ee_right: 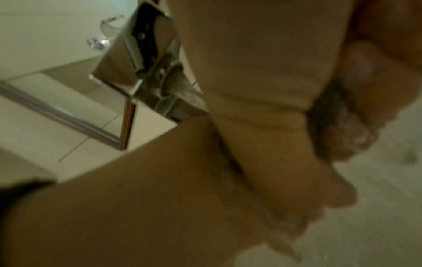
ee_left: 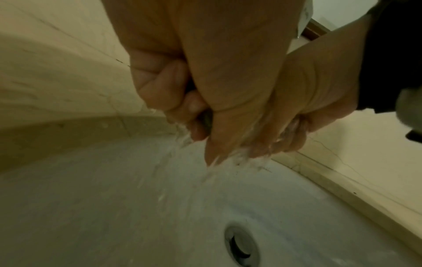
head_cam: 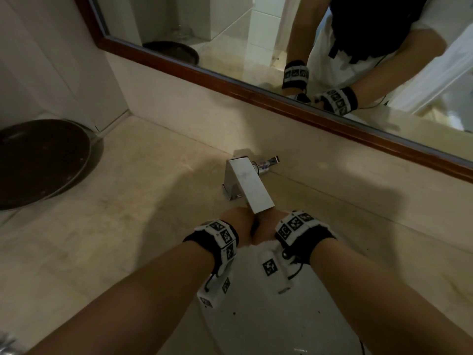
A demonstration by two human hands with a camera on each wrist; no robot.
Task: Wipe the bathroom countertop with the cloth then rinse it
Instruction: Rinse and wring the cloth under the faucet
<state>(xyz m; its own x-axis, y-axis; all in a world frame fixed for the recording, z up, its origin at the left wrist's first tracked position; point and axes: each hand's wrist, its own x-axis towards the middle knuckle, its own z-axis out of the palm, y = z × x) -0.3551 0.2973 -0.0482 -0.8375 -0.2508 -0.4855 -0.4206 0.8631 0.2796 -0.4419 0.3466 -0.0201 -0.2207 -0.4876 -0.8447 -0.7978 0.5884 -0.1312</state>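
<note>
Head view: both hands sit bunched together right under the spout of the square chrome faucet point(head_cam: 247, 184), over the white sink basin point(head_cam: 256, 326). The left hand point(head_cam: 236, 221) and right hand point(head_cam: 272, 222) are pressed side by side, and a dark bit of the cloth point(head_cam: 255, 228) peeks out between them. The beige marble tabletop point(head_cam: 128, 201) spreads out left of the faucet, with a dark round tray point(head_cam: 38, 162) sitting well to the left of it. A wood-framed mirror point(head_cam: 230, 34) hangs behind the faucet and shows the person's reflection.

Left wrist view: the left hand point(ee_left: 205, 75) has its fingers point(ee_left: 160, 86) curled tight, clamped around the cloth point(ee_left: 207, 120), which only shows as a dark sliver. The right hand point(ee_left: 315, 101) is right next to it, fingers curled in too. Water point(ee_left: 182, 142) runs off both hands into the basin, above the metal drain point(ee_left: 242, 245).

Right wrist view: pretty blurry. The right hand point(ee_right: 262, 90) is wrapped around a dark, wet wad of cloth point(ee_right: 328, 115), with the faucet point(ee_right: 137, 54) up to the left.
</note>
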